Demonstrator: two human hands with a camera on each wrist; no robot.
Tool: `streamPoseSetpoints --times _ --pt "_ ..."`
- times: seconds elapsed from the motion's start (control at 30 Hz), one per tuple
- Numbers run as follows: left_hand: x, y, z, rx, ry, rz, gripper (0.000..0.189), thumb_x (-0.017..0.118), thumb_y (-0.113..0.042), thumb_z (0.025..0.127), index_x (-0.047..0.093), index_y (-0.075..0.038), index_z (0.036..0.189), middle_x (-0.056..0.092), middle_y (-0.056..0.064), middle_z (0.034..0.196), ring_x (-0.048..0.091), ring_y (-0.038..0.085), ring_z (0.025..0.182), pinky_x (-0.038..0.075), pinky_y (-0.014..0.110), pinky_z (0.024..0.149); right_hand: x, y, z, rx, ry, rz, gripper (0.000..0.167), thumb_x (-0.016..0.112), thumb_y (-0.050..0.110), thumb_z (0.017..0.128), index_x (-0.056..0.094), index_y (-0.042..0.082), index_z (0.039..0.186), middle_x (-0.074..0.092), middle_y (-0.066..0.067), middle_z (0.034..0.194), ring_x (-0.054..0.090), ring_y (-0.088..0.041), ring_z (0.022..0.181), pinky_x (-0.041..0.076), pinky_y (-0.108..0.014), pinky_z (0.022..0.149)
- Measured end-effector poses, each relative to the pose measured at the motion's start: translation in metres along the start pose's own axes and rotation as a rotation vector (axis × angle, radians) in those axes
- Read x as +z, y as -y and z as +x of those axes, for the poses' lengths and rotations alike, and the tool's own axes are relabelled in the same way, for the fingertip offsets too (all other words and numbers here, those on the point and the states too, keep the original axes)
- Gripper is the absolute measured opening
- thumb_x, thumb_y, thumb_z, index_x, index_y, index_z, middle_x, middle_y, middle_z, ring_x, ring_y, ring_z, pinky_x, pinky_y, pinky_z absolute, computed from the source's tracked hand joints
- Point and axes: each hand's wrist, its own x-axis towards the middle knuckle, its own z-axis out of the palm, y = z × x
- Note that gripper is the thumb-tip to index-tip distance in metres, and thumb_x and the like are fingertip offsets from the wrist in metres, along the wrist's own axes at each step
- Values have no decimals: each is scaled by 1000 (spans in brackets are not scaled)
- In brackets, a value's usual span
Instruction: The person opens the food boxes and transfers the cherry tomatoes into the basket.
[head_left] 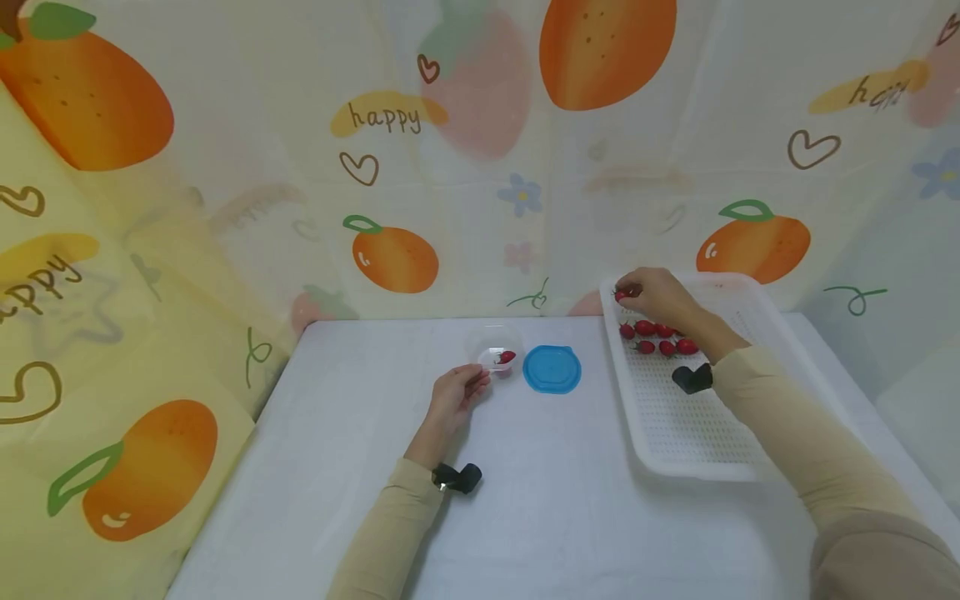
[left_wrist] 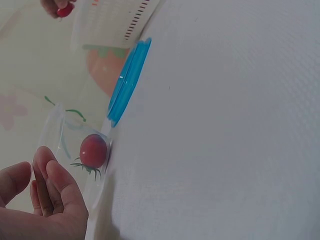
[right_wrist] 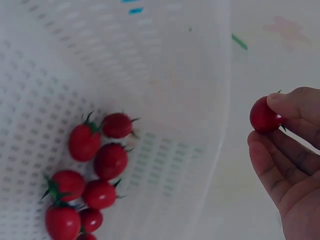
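My left hand (head_left: 456, 393) pinches the near rim of a small clear plastic container (head_left: 480, 340). One cherry tomato (left_wrist: 93, 151) with a green calyx lies inside it. Held up between my right thumb and fingers is another cherry tomato (right_wrist: 265, 115); that hand (head_left: 657, 293) is over the far left corner of a white perforated basket (head_left: 636, 437). Several cherry tomatoes (right_wrist: 84, 142) lie together on the basket floor, partly hidden by the right arm in the head view.
A round blue lid (head_left: 552, 369) lies on the white-covered table (head_left: 525, 500), between the container and the basket. Behind the table hangs a fruit-printed curtain (head_left: 465, 192), close to the basket's far edge.
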Motion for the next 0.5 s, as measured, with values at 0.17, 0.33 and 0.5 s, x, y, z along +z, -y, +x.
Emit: streamPoseSetpoints --times 0.17,0.33,0.5 --pt "-1 0 -1 2 8 -7 27 62 -13 95 59 0 118 70 4 93 69 13 86 57 26 90 2 -22 -5 33 46 -23 38 61 11 92 58 -5 127 62 -26 119 58 -38 106 49 -54 100" --pt "-2 -1 -2 -6 9 -13 28 63 -16 94 60 -2 119 70 5 95 70 13 89 57 24 87 13 -35 -10 31 89 -60 37 63 11 90 61 -5 124 65 -24 113 60 -34 97 50 -55 98" --pt "-2 0 -1 -4 10 -28 26 63 -14 95 60 -1 117 71 5 93 70 13 86 58 22 82 26 -41 -16 36 161 -42 31 67 9 88 66 -4 116 66 -20 103 60 -29 85 58 -46 81"
